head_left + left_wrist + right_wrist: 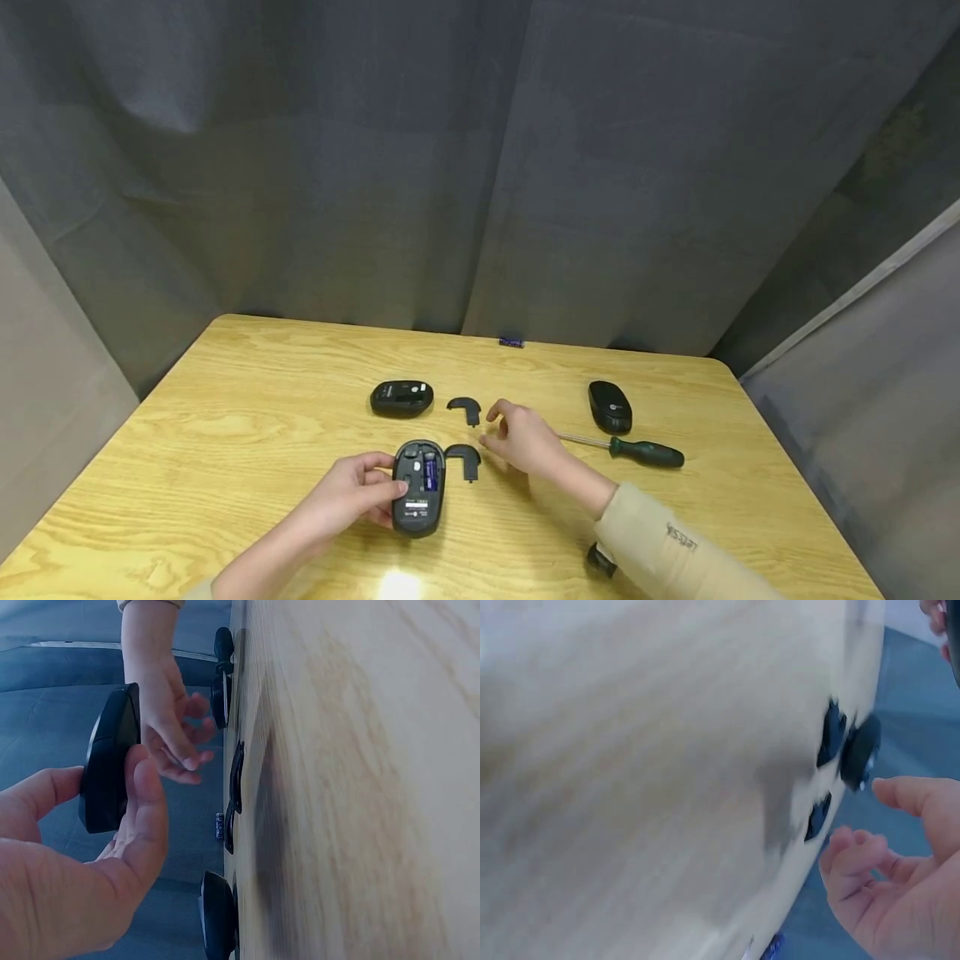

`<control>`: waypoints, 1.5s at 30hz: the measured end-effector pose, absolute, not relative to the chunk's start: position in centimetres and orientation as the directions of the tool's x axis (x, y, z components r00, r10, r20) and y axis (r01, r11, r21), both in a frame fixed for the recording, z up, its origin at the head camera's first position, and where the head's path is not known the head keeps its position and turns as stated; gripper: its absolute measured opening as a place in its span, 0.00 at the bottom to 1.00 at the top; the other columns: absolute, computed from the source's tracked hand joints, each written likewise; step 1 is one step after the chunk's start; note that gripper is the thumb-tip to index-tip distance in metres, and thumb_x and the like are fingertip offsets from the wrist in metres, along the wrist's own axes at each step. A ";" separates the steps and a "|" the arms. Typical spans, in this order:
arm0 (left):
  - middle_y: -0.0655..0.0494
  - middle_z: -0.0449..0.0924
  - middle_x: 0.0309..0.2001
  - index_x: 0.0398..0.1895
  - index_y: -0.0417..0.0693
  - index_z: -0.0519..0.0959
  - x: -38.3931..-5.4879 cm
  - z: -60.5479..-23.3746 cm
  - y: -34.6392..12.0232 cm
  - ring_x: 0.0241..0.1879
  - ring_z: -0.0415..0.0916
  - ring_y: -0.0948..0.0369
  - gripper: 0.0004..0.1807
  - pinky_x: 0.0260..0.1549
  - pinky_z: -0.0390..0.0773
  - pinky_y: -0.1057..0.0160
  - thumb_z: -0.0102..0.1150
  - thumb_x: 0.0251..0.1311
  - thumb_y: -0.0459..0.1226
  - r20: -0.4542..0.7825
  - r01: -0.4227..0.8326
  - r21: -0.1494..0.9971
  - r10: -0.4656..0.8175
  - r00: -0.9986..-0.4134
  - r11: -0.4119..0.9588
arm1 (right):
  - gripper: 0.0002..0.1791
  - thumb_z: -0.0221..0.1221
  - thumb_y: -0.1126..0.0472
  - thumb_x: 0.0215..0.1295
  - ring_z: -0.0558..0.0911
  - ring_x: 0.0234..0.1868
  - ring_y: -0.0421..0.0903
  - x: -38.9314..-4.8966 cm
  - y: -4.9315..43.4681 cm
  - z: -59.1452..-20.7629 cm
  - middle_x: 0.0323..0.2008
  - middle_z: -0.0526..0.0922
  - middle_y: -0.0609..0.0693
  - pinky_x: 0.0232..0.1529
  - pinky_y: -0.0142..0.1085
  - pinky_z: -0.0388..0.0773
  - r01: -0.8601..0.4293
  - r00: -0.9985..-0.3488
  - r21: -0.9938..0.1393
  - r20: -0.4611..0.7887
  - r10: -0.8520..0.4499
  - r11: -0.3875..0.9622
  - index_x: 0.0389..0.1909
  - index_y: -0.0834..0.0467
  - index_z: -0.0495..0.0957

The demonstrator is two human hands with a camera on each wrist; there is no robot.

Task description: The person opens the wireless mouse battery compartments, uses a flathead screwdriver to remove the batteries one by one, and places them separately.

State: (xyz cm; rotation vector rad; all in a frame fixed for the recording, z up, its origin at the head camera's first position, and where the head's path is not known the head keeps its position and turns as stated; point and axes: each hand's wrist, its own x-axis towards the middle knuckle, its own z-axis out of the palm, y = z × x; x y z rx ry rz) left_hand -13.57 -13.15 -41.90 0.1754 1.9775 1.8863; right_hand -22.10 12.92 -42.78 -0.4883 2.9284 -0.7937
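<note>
A: What's the left hand (358,493) gripping?
B: A smooth oval black mouse (418,510), underside showing, a shiny blue battery (430,472) in its slot.
A: The right hand (527,439)?
B: Apart from the left, fingers loosely curved, near two thin, hooked dark covers (471,461) between the hands.
A: Edges, room?
B: Grained yellow wood (225,450) spreads left of the left hand; a green-handled screwdriver (647,453) borders the right hand's right.
</note>
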 end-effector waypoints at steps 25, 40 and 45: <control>0.43 0.83 0.38 0.59 0.24 0.62 -13.3 -41.6 -13.6 0.29 0.81 0.54 0.31 0.32 0.84 0.55 0.60 0.57 0.35 -0.212 -0.196 0.977 0.343 -0.915 0.081 | 0.25 0.61 0.55 0.62 0.72 0.55 0.62 -33.6 18.5 -43.7 0.58 0.70 0.62 0.51 0.51 0.75 -0.263 -0.964 -0.619 0.138 -0.227 0.740 0.59 0.59 0.70; 0.43 0.83 0.38 0.59 0.25 0.63 -13.1 -41.7 -13.8 0.29 0.81 0.55 0.31 0.33 0.84 0.56 0.60 0.57 0.35 -0.214 -0.202 0.977 0.336 -0.917 0.072 | 0.29 0.60 0.56 0.63 0.70 0.59 0.60 -37.6 18.4 -44.6 0.61 0.69 0.61 0.59 0.53 0.70 -0.201 -0.974 -0.571 0.030 -0.225 0.796 0.63 0.62 0.67; 0.43 0.83 0.38 0.58 0.25 0.63 -13.0 -41.5 -13.7 0.28 0.81 0.55 0.31 0.32 0.84 0.57 0.60 0.57 0.35 -0.207 -0.194 0.978 0.344 -0.916 0.072 | 0.28 0.60 0.56 0.63 0.68 0.61 0.61 -38.5 18.5 -44.6 0.59 0.70 0.63 0.61 0.53 0.68 -0.186 -0.977 -0.537 0.010 -0.214 0.823 0.62 0.62 0.67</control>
